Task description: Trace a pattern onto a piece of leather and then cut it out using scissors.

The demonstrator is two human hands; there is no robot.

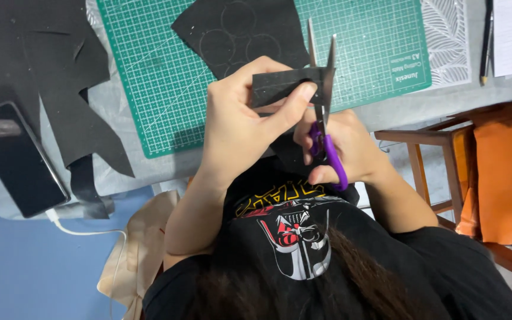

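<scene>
One pair of scissors [322,89], with two steel blades parted in a narrow V and purple plastic handles, sits in the right hand [342,148], whose fingers are curled through the loops. The left hand [238,127] pinches one small rectangular strip of black felt [285,85] between thumb and fingertips, holding it up against the blades above the counter [398,109]. On the counter lies one green cutting mat [167,77] with a white grid, and on it one larger black sheet [238,29] marked with three faint chalk circles. To the left lie jagged black offcuts [48,77] and one glossy dark phone [16,160] with a white cable. One pencil [485,41] rests at the far right.
</scene>
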